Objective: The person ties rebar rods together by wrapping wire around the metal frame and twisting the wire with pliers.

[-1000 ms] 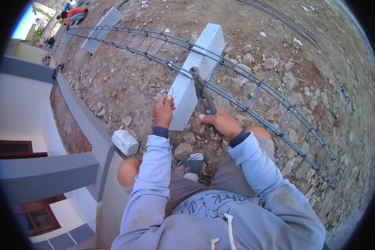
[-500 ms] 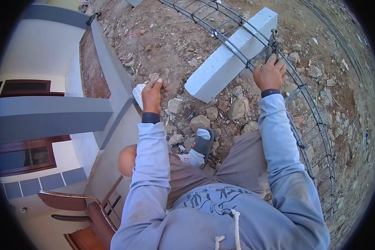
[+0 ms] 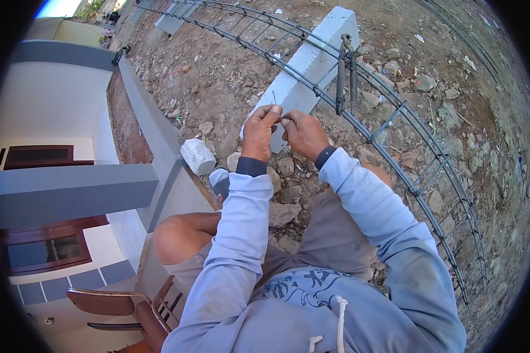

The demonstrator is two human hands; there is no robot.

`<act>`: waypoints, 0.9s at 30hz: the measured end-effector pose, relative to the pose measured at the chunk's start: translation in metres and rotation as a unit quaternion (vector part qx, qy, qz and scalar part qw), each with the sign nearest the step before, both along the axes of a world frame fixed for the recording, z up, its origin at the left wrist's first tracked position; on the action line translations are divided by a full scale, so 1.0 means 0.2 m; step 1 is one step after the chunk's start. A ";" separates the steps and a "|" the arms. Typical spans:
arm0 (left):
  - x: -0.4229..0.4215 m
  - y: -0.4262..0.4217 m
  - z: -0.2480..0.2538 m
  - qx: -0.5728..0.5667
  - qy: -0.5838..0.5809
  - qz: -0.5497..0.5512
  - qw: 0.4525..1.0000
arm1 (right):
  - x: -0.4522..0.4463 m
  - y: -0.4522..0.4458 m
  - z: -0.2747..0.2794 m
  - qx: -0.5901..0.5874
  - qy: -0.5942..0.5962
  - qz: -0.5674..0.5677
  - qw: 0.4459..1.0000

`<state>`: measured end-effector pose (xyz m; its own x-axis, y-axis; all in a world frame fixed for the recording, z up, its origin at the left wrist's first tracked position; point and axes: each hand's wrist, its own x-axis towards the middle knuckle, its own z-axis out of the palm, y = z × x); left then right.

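Close together over the near end of a long white block (image 3: 294, 76) are both my hands. My left hand (image 3: 260, 135) is closed in a pinch, with a thin wire (image 3: 274, 96) sticking up from its fingertips. Beside it, my right hand (image 3: 305, 135) is closed too, its fingertips pinched near the wire; what lies between them is too small to make out. A pair of dark pincers (image 3: 340, 85), untouched, rests against the rebar cage (image 3: 388, 126), handles toward me. The cage crosses over the block and curves down the right side.
Stones and rubble cover the dirt ground (image 3: 218, 70). A white chunk (image 3: 198, 156) lies left of my hands. Further left are a grey ledge (image 3: 153, 112) and a brown chair (image 3: 103, 301). Loose steel bars (image 3: 465, 41) lie at the upper right.
My right hand has let go of the pincers, leaving them at the cage, and moved left to my left hand. My left hand has moved right, and the view has shifted.
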<state>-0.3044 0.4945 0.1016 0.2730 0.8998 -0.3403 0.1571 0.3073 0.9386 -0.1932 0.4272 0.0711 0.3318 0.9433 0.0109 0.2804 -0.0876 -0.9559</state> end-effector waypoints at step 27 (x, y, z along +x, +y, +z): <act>0.10 1.06 -0.05 0.218 0.112 -0.190 0.951 | -0.30 0.95 -0.06 -0.058 0.473 -0.369 0.798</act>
<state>-0.2836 0.7070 0.0921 0.5713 0.8196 -0.0447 0.3895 -0.2228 0.8937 -0.2526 0.6181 0.0593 0.6060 0.4631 -0.6468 -0.7304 0.0017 -0.6830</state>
